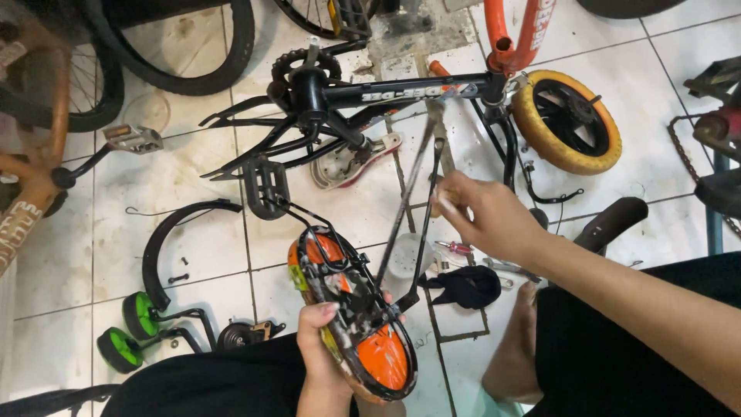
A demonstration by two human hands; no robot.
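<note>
My left hand (323, 340) grips an orange and black bicycle chain guard (356, 318) from below, near the bottom middle. Two thin dark metal stays (413, 208) run up from the guard toward a small black bicycle frame (370, 96) lying on the tiled floor. My right hand (482, 216) is closed around the upper part of those stays, right of centre. A yellow-tyred front wheel (567, 120) sits at the frame's right end, under an orange fork (513, 35).
A black mudguard (166, 239) and green training wheels (127, 328) lie at the lower left. A screwdriver (455, 247), a black cloth (467, 286) and a black saddle (614, 220) lie near my bare foot (513, 363). Other bicycle wheels (193, 46) stand along the top.
</note>
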